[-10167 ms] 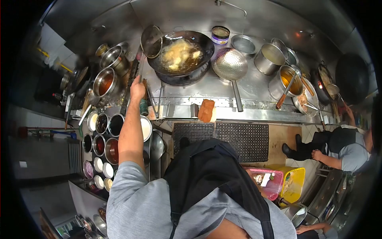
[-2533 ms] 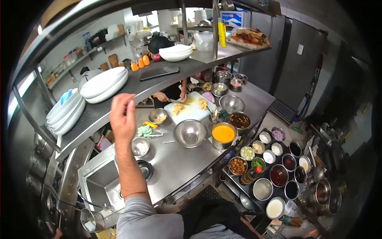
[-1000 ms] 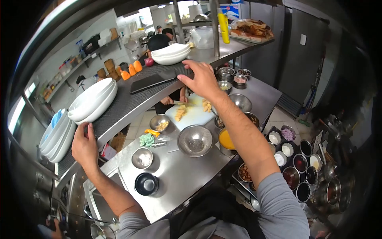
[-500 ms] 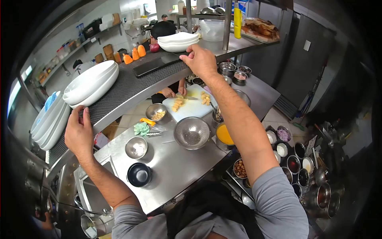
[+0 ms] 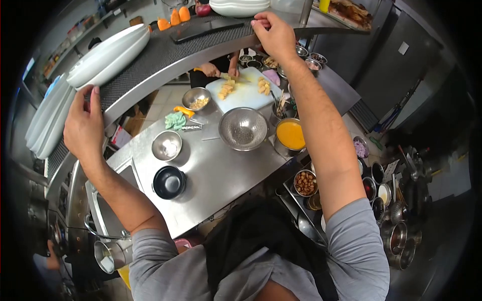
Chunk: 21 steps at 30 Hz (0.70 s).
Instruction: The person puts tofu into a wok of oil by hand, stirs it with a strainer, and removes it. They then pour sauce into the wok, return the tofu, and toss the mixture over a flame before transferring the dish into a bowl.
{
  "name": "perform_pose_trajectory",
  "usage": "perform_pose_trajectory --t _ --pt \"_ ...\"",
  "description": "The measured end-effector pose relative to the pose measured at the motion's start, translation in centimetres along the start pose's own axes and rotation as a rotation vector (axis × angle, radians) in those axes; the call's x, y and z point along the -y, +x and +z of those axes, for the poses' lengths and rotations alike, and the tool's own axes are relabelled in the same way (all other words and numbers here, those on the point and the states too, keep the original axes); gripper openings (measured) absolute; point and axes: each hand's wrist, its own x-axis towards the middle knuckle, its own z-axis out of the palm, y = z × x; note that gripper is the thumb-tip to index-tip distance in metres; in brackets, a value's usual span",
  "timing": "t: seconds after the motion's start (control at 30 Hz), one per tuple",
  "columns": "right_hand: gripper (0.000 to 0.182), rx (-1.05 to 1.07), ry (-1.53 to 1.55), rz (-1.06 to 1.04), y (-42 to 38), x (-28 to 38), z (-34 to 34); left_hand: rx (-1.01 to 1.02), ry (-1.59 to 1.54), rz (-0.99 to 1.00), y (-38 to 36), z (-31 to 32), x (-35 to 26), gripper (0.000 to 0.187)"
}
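Observation:
My left hand (image 5: 85,123) rests at the front edge of the overhead shelf (image 5: 160,62), its thumb and fingers apart, beside the stacked white oval dishes (image 5: 108,57). Farther right, my right hand (image 5: 274,37) touches the same shelf's edge near a stack of white plates (image 5: 238,7), fingers curled; I cannot make out anything in it. A black flat tray (image 5: 206,29) lies on the shelf between the hands. Beneath stand a perforated metal bowl (image 5: 243,129), a steel bowl (image 5: 166,146) and a black pot (image 5: 169,182) on the steel counter (image 5: 216,173).
Across the counter, a co-worker's hands (image 5: 211,70) work with a knife at a white cutting board (image 5: 241,98) holding cut yellow pieces. A pot of orange liquid (image 5: 290,134) stands right of the perforated bowl. Several sauce containers are at the right; a sink (image 5: 118,200) is at left.
The view has tilted down, so the shelf sits higher and the counter shows more. Both hands remain at the shelf edge. The co-worker's hands and knife have shifted slightly.

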Motion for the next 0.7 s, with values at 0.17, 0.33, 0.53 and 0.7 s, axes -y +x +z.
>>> perform_pose_trajectory --t 0.17,0.33,0.53,0.7 --pt "0.028 -0.008 -0.04 -0.077 0.1 -0.5 -0.3 0.012 -0.015 -0.001 0.0 0.0 0.1 0.034" --pt "0.027 -0.03 -0.025 -0.106 -0.4 -0.6 -0.6 0.027 -0.006 -0.018 0.1 0.1 0.2 0.034" --pt "0.025 -0.044 0.01 -0.05 -0.6 0.4 -0.8 0.054 0.01 -0.008 0.2 -0.1 0.2 0.035" --pt "0.027 0.0 0.027 -0.031 -1.0 0.8 -1.5 0.052 0.016 -0.018 0.1 0.0 0.5 0.036"
